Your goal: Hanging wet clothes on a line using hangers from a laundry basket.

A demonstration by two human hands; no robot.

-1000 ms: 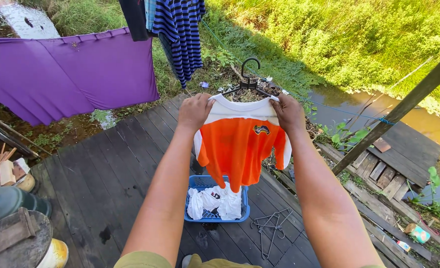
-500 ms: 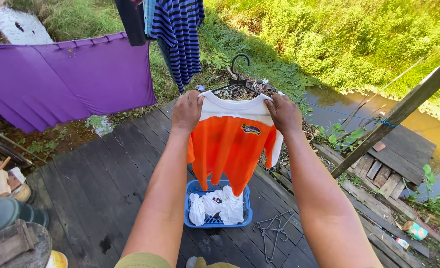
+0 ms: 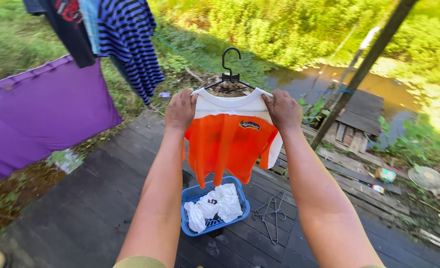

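Above the dark wooden deck [image 3: 81, 198], both hands hold up an orange-and-white shirt [image 3: 230, 144] on a black hanger [image 3: 228, 74]. At the shirt's left shoulder, the left hand [image 3: 180, 110] has its fingers curled and pinching the white fabric; the right hand [image 3: 283, 109] grips the right shoulder the same way. Below the shirt's hem, near the person, a blue basket [image 3: 190, 226] sits on the deck with white cloths [image 3: 215, 203] in it. Just right of the basket lie bare wire hangers [image 3: 271, 213]. Far left, a purple sheet [image 3: 36, 114] and a striped shirt [image 3: 128, 39] hang from a line.
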